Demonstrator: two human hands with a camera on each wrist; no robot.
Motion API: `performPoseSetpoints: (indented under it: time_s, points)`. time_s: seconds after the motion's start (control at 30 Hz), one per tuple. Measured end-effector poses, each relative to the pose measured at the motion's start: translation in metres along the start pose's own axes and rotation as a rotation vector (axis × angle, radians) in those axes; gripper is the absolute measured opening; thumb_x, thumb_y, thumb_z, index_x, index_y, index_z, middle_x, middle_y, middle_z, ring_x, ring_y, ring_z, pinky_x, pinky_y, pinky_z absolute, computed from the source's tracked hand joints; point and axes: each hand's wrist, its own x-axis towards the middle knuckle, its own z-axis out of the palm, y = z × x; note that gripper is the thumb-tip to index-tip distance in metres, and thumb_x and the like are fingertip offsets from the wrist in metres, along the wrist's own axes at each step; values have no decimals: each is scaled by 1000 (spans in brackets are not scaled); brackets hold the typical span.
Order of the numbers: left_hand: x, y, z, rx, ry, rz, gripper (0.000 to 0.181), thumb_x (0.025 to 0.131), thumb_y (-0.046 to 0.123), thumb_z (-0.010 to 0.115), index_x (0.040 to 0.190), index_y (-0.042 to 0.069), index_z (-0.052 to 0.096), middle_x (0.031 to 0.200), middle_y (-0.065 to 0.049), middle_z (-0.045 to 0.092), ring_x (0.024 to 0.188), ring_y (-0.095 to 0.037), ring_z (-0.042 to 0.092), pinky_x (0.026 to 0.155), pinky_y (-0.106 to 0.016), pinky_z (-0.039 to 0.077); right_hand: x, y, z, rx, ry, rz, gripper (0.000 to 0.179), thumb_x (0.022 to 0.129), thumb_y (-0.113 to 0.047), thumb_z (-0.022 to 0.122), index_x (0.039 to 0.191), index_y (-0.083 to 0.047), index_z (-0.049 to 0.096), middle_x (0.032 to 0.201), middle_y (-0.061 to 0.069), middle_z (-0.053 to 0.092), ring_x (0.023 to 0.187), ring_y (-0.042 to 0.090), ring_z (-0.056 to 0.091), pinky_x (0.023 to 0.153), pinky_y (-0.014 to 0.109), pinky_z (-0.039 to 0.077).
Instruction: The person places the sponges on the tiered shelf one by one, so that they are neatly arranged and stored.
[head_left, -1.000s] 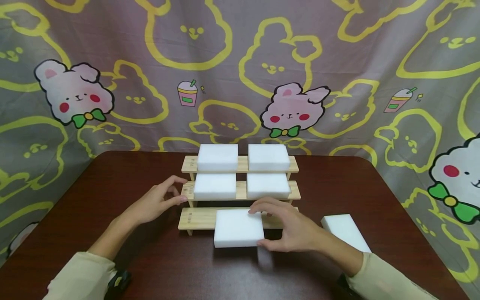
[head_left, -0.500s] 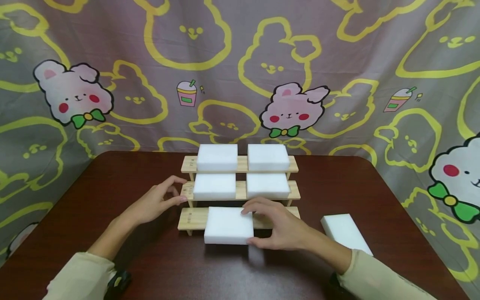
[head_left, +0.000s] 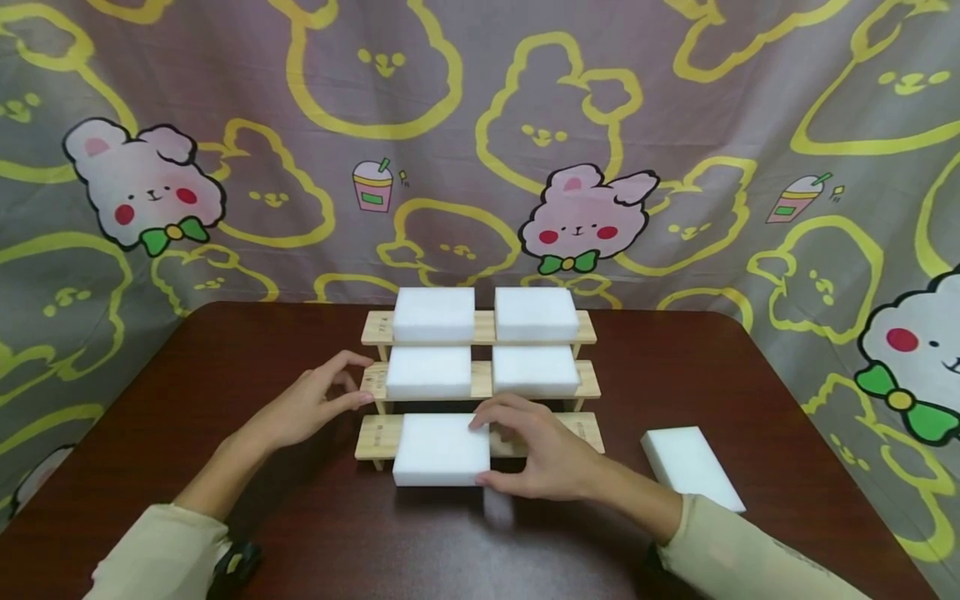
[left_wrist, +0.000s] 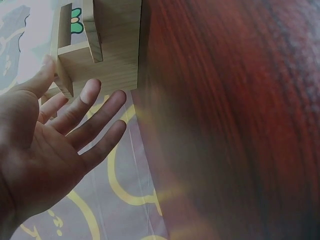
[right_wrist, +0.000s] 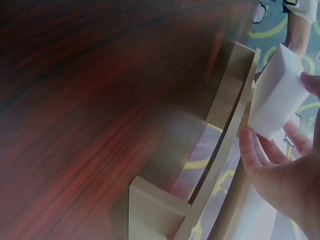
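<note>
A three-tier wooden stand (head_left: pixel 585 430) holds white foam blocks: two on the top tier and two on the middle one. My right hand (head_left: pixel 551 454) grips a further white foam block (head_left: pixel 442 450) by its right side, thumb at the front and fingers at the back. That block overlaps the bottom board and juts past its front edge; in the right wrist view the held block (right_wrist: pixel 277 95) is tilted by the board. My left hand (head_left: pixel 307 408) holds the left end of the middle board between thumb and index finger, its other fingers (left_wrist: pixel 107 142) spread loosely.
Another white foam block (head_left: pixel 693 468) lies on the dark red-brown table (head_left: pixel 315 533), right of the stand and beyond my right forearm. A patterned curtain (head_left: pixel 450 167) hangs behind the table and along both sides.
My right hand has moved left with the foam block along the front of the bottom tier, uncovering more of the board's right end. The left hand stays in place.
</note>
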Motion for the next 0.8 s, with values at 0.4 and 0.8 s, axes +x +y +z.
performPoseSetpoints:
  time_s: [0.4, 0.8]
  points:
    - [0, 1, 0, -8, -2, -2, 45, 102, 20, 69, 138, 1, 50, 86, -5, 72, 80, -25, 63, 72, -32, 46, 8, -2, 10, -27, -12, 62, 47, 81, -21, 90, 119, -10, 65, 123, 1, 63, 97, 20, 62, 83, 32, 54]
    - [-1, 0, 0, -16, -3, -11, 46, 102, 20, 69, 138, 1, 49, 86, -4, 71, 80, -24, 62, 71, -32, 46, 12, -8, 13, -159, -33, 112, 45, 83, -28, 89, 119, -11, 67, 129, 6, 65, 120, 22, 61, 99, 38, 51]
